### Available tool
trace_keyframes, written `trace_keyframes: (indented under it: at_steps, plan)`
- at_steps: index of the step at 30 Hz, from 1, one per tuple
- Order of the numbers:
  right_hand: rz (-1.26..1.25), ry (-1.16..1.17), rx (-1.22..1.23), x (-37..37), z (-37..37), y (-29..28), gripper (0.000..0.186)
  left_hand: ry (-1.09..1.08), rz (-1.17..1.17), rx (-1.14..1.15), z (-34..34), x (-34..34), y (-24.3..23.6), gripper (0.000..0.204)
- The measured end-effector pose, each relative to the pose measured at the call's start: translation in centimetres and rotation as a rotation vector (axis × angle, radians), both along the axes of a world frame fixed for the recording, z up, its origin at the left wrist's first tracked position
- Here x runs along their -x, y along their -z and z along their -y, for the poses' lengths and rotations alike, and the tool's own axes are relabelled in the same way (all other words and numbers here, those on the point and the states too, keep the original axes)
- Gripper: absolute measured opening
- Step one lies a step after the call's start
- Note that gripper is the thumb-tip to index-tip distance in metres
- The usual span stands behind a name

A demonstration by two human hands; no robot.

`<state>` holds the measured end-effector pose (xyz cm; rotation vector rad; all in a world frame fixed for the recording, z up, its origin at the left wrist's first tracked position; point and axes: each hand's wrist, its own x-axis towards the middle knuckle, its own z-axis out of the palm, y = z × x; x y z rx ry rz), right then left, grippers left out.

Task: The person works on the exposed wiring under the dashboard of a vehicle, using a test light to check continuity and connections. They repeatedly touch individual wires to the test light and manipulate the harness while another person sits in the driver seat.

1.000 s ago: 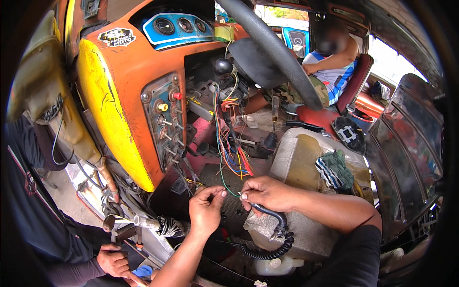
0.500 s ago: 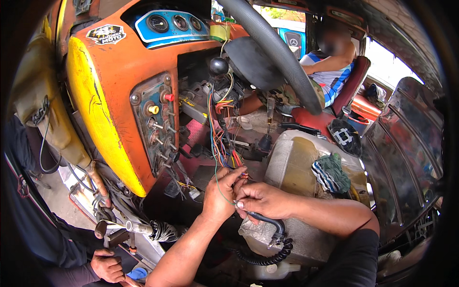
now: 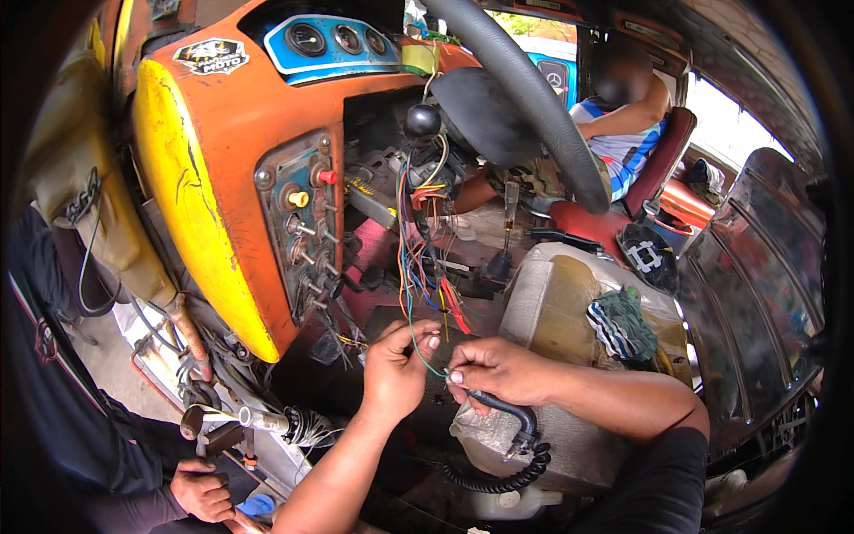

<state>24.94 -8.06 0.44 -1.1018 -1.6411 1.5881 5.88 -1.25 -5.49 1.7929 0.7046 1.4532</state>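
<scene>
My right hand pinches the end of a thin green wire and grips a black curved cable end, which leads to a coiled black cord. Left of it, my left hand is raised with its fingers half curled. A small gap shows between its thumb and forefinger, and I see nothing held there. The green wire passes in front of this hand. Just beyond both hands hangs a bundle of coloured wires, with red and yellow ends loose.
An orange dashboard with a switch panel stands left, below a black steering wheel. A worn seat bears a green cloth. One person sits beyond; another person's hand holds a hammer at lower left.
My left hand has drawn back to the left, away from my right hand and the wire bundle. The red and yellow wire ends now hang loose. The view has shifted slightly.
</scene>
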Motion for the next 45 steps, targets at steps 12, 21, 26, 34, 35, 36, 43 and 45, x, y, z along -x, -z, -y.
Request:
trace_keyframes:
  at_steps: [12,21,26,34,35,36,43,45]
  plan:
    - [-0.056,-0.019,-0.002,-0.3,-0.1,0.3,0.018,-0.036,0.106,0.195,-0.7,4.5,1.2,0.015]
    - [-0.01,0.031,-0.034,-0.1,0.0,0.2,0.015,-0.346,0.012,-0.037,0.5,4.3,1.3,0.009]
    - [0.15,0.148,-0.406,1.2,1.8,-4.2,0.008,-0.347,0.059,-0.128,1.5,5.0,-0.4,0.009]
    - [0.162,0.471,-1.285,3.5,0.5,-13.7,0.005,-0.371,0.045,-0.158,3.0,5.9,-1.3,0.011]
    - [0.093,0.449,-1.258,4.1,-0.3,-13.9,0.003,-0.365,0.046,-0.158,3.2,6.0,-1.2,0.011]
    - [0.097,0.388,-1.215,4.4,-0.9,-13.9,0.002,-0.36,0.049,-0.154,3.3,6.1,-1.2,0.011]
    - [0.122,0.384,-1.302,4.4,-0.4,-13.8,0.003,-0.344,0.048,-0.112,3.5,6.6,-1.0,0.009]
    - [0.129,0.357,-1.284,4.4,-0.1,-13.6,0.005,-0.348,0.047,-0.116,3.4,6.4,-0.8,0.009]
